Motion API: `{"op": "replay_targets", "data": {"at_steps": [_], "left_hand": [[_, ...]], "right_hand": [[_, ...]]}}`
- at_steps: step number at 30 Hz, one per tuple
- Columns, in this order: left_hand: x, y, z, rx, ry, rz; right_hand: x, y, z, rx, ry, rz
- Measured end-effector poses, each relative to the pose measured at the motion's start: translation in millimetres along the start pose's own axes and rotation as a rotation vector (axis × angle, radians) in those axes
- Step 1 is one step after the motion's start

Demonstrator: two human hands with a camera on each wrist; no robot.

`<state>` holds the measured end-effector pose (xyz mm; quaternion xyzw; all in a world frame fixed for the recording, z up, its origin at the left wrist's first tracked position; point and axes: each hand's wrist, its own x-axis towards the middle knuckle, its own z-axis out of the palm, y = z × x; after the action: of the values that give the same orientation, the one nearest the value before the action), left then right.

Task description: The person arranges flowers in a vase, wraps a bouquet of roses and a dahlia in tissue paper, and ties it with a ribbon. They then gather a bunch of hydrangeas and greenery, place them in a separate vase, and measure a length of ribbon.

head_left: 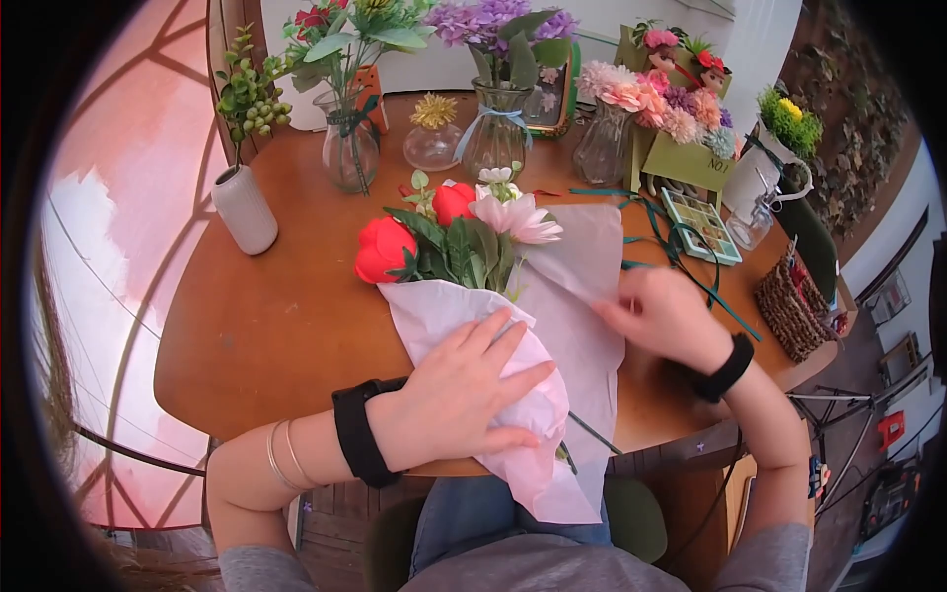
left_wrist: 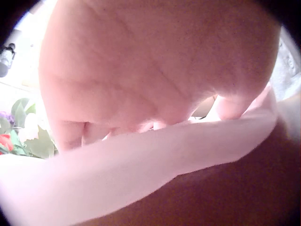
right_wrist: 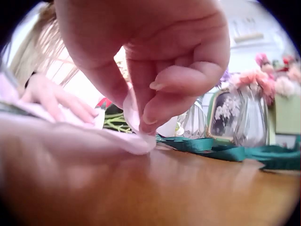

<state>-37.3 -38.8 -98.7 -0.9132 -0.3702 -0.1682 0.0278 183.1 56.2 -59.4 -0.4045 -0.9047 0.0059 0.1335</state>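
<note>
A bouquet lies on pale pink wrapping paper (head_left: 590,385), its stems showing below the paper. At its top are red flowers (head_left: 387,251), a pale pink daisy-like flower (head_left: 531,219) and green leaves (head_left: 459,247). The paper's left side is folded over the stems, and my left hand (head_left: 459,380) presses on this fold with fingers spread. On the far side, my right hand (head_left: 676,318) pinches the paper's right edge between thumb and fingers; the right wrist view shows the pinched paper (right_wrist: 133,110) just above the table.
Teal ribbon (head_left: 676,247) trails across the table's right side near a compartment box (head_left: 702,225). A wicker basket (head_left: 792,308) stands at the right edge. Glass vases with flowers (head_left: 498,133) line the back, and a white vase (head_left: 245,209) stands at left.
</note>
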Motion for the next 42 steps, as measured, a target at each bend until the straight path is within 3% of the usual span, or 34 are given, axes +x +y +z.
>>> {"op": "replay_targets", "data": {"at_steps": [1, 3, 7, 9, 11, 14, 19, 23, 30, 34, 36, 40, 42], "left_hand": [[0.7, -1.5, -1.1, 0.001, -0.003, 0.002], [2.8, -3.6, -2.6, -0.009, -0.026, 0.020], [3.1, -3.5, -2.0, -0.001, -0.010, 0.003], [1.0, -1.4, -0.7, 0.026, 0.005, -0.067], [-0.4, -0.2, 0.3, 0.029, 0.010, -0.078], [-0.6, 0.4, 0.6, 0.027, 0.033, -0.082], [-0.5, 1.8, -0.1, 0.009, 0.036, -0.092], [-2.6, 0.4, 0.8, 0.005, 0.032, -0.100], [-1.8, -1.9, 0.9, -0.004, 0.038, -0.050], [-2.8, -5.5, 5.2, -0.057, 0.042, -0.014], [-3.0, -4.7, 5.0, -0.143, -0.041, -0.066], [-4.3, -3.5, 5.3, -0.096, -0.009, -0.004], [-2.9, 1.4, 4.0, -0.069, -0.088, -0.039]], "right_hand": [[9.2, -2.4, -13.8, 0.133, -0.092, 0.159], [27.4, 13.4, -12.4, 0.328, 0.007, 0.211], [42.7, 30.4, 8.6, 0.604, 0.108, 0.124], [38.5, 35.3, 19.8, 0.080, 0.191, -0.161], [26.7, 35.8, 27.1, -0.143, 0.083, -0.208], [15.3, 29.4, 30.7, -0.203, 0.100, -0.239], [12.4, 10.4, 20.7, -0.485, 0.303, -0.483], [6.2, -11.7, 6.9, -0.532, 0.302, -0.547], [14.8, -60.2, 2.6, 0.294, 0.284, -0.398], [29.1, -76.0, 20.6, 0.410, 0.169, -0.377], [35.0, -79.8, 32.7, 0.401, 0.119, -0.398], [39.2, -82.4, 38.0, 0.457, 0.000, -0.422], [39.4, -77.9, 38.2, 0.510, -0.019, -0.432]]}}
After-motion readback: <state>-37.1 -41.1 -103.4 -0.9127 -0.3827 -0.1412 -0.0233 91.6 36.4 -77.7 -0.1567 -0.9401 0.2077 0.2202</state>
